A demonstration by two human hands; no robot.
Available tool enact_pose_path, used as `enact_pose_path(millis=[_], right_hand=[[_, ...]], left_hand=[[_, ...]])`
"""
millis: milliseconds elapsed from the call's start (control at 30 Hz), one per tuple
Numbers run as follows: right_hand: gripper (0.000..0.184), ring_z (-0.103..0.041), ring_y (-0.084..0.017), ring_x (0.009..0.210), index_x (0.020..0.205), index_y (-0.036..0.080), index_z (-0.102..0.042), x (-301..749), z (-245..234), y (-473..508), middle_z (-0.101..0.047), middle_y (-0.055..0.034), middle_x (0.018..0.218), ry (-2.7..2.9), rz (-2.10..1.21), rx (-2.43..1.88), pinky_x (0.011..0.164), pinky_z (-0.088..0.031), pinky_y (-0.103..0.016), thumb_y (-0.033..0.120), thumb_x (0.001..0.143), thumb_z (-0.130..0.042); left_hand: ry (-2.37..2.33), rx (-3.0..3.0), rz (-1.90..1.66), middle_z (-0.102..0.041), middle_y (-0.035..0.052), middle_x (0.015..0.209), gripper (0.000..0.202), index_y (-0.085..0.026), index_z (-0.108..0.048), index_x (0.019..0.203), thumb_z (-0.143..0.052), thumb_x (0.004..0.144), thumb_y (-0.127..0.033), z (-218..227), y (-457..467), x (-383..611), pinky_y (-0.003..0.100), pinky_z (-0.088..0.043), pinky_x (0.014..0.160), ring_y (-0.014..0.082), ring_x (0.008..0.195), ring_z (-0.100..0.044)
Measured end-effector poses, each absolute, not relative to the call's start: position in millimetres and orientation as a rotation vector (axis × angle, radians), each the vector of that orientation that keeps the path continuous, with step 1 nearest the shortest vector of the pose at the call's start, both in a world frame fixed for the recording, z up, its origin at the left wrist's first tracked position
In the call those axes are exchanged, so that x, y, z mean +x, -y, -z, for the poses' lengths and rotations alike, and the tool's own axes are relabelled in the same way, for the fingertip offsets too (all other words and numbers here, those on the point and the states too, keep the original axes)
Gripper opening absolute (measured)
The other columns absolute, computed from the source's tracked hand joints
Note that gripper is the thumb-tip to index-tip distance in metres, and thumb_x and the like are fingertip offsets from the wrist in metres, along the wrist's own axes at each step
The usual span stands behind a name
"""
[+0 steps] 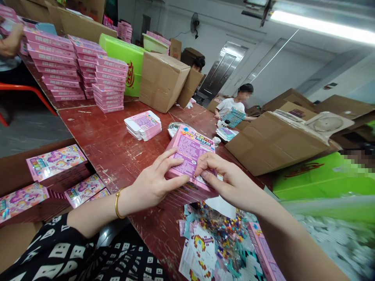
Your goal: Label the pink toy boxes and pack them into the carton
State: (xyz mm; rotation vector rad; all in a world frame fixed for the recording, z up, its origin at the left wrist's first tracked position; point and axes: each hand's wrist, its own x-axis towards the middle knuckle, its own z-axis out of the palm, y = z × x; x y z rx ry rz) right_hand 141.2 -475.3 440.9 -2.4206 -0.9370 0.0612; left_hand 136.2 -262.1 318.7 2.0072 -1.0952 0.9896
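Note:
A stack of pink and purple printed boxes (191,146) stands before me on the red table, its top box face up with small print. My left hand (161,175) lies on that top box, fingers spread across its near left part. At the box's near edge, the thumb and fingers of my right hand (219,173) are pinched together; whatever is between them is too small to make out. Below the stack lie clear bags of colourful small beads (228,226) and printed pattern sheets (200,249). Another pink box (265,249) rests beside them.
Flat pink cartons (143,125) and tall stacks of pink boxes (109,84) occupy the table (84,125). An open carton with boxes (57,160) sits at lower left. Large cardboard boxes (164,80) stand behind; co-workers, including a person in white (233,105), sit farther off.

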Motion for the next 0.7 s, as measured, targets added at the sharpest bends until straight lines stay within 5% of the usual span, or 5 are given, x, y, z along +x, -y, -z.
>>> enact_pose_path(millis=[167,400,700], right_hand=[[0.019,-0.063,-0.018,0.091,0.087,0.021,-0.066,140,-440,487,-0.066,-0.0059,0.094,1.079,0.046,-2.369,0.083,-0.053,-0.035,0.013,0.091,-0.049],[0.048,-0.061,-0.020,0.109,0.122,0.025,-0.066,134,-405,516,-0.062,-0.0095,0.119,1.415,0.516,-2.277,0.090,-0.056,-0.038,0.001,0.085,-0.048],[0.052,-0.060,-0.022,0.107,0.129,0.027,-0.063,135,-389,518,-0.059,-0.0090,0.118,1.381,0.597,-2.222,0.091,-0.056,-0.040,0.003,0.086,-0.047]], left_hand=[[1.104,1.982,-1.005,-0.051,0.0129,0.129,0.030,-0.025,-0.057,0.122,-0.051,0.095,-0.014,-319,262,138,0.055,-0.051,0.103,0.0326,0.146,-0.031],[1.106,1.976,-1.006,-0.051,0.0131,0.129,0.027,-0.023,-0.058,0.121,-0.052,0.095,-0.014,-320,263,138,0.055,-0.052,0.101,0.0325,0.144,-0.033],[1.116,1.980,-1.010,-0.051,0.0131,0.129,0.026,-0.021,-0.058,0.120,-0.051,0.096,-0.013,-323,262,138,0.057,-0.050,0.104,0.0331,0.144,-0.034]])
